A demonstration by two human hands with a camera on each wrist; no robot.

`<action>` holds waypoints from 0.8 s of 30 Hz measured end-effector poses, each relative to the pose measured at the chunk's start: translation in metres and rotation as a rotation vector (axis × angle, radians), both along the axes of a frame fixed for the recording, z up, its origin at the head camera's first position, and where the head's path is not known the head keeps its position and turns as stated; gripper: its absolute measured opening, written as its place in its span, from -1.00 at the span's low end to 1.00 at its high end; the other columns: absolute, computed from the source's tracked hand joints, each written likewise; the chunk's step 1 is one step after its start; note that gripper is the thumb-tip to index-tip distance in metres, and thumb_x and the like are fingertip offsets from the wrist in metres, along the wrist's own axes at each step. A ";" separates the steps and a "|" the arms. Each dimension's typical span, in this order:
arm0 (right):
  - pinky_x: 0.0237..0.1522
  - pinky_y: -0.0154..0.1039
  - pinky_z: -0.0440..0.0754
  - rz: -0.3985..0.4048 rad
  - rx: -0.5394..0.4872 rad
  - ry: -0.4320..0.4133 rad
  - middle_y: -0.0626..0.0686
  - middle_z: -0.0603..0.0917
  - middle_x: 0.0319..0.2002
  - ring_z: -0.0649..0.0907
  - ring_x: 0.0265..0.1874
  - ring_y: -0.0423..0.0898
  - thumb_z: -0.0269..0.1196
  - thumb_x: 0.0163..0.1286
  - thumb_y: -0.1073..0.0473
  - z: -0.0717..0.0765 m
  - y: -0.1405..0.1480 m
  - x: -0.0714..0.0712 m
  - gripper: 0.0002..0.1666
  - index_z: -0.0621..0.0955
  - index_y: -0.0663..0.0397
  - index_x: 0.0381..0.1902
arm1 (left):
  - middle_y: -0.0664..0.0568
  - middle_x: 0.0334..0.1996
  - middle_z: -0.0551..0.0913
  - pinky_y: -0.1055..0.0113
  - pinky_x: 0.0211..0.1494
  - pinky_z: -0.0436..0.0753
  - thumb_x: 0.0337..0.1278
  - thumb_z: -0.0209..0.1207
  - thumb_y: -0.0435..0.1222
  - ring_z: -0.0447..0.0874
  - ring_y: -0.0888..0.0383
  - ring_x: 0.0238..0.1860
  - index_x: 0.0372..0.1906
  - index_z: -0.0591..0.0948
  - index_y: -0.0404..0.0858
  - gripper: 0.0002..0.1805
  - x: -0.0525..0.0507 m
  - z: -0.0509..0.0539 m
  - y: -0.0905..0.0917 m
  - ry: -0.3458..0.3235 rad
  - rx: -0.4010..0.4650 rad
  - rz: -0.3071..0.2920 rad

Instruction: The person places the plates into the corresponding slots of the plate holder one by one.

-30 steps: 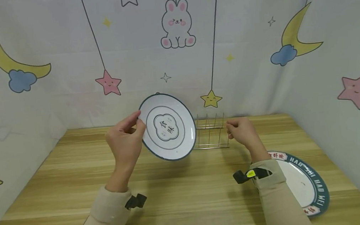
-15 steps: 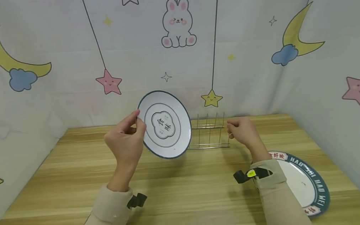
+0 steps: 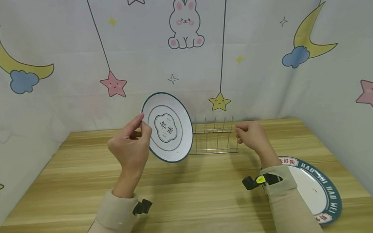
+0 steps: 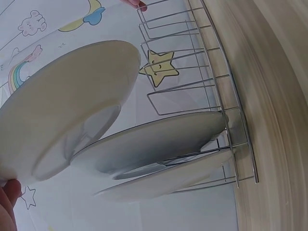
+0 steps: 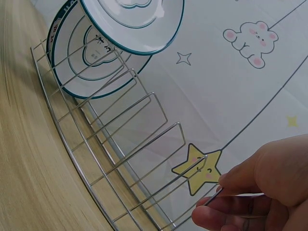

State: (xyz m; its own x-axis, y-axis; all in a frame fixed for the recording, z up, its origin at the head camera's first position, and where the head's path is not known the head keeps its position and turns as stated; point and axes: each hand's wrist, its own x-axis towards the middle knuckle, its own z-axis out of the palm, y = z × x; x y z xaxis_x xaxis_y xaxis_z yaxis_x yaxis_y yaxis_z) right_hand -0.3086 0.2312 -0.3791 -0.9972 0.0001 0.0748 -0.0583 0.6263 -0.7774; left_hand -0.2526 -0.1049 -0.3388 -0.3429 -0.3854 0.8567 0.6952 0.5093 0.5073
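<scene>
Left hand (image 3: 129, 145) first: in the head view it's got the thumb and fingers pinched on the near edge of a white plate (image 3: 167, 127), tilted up off the wood table (image 3: 197, 197) and covering the left part of a wire rack (image 3: 215, 141). Right hand (image 3: 251, 136) is at the rack's right end, fingers curled in. Bigger plate with a green rim (image 3: 333, 192) lies partly under the right forearm. Behind it all is a cartoon wall cloth (image 3: 257, 91).

Left wrist cam shows the held plate's underside, with two more plates (image 4: 159, 139) leaning in the rack slots right by it. Can't tell if they touch.

Right wrist cam: thumb and fingers are pinching the rack's end wire, and the held plate is up top, overlapping the racked ones.
</scene>
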 end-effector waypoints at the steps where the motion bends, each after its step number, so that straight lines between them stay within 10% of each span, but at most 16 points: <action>1: -0.27 -0.21 0.59 0.002 0.001 0.000 0.22 0.69 -0.15 0.71 -0.37 -0.07 0.06 0.55 0.17 0.000 0.000 0.000 -0.57 0.55 0.31 0.23 | -0.05 -0.34 0.78 0.65 -0.55 0.50 0.03 0.25 -0.54 0.64 0.10 -0.66 -0.22 0.80 -0.33 -0.78 0.000 0.000 0.000 0.005 0.000 0.000; 24: 0.02 0.04 0.59 -0.001 0.018 -0.018 0.25 0.69 -0.11 0.72 -0.35 -0.06 0.05 0.56 0.12 0.001 0.000 0.000 -0.54 0.53 0.29 0.26 | -0.10 -0.70 0.65 0.54 -0.63 0.39 0.02 0.23 -0.51 0.44 0.16 -0.81 -0.27 0.79 -0.36 -0.81 -0.002 -0.001 0.000 0.159 -0.117 0.132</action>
State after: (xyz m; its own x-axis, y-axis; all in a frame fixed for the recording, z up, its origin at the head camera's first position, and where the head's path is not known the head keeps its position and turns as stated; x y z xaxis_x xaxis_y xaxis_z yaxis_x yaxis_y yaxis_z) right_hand -0.3084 0.2310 -0.3779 -0.9984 0.0002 0.0568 -0.0435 0.6405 -0.7667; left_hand -0.2543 -0.1049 -0.3394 -0.1532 -0.3129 0.9373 0.6850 0.6501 0.3290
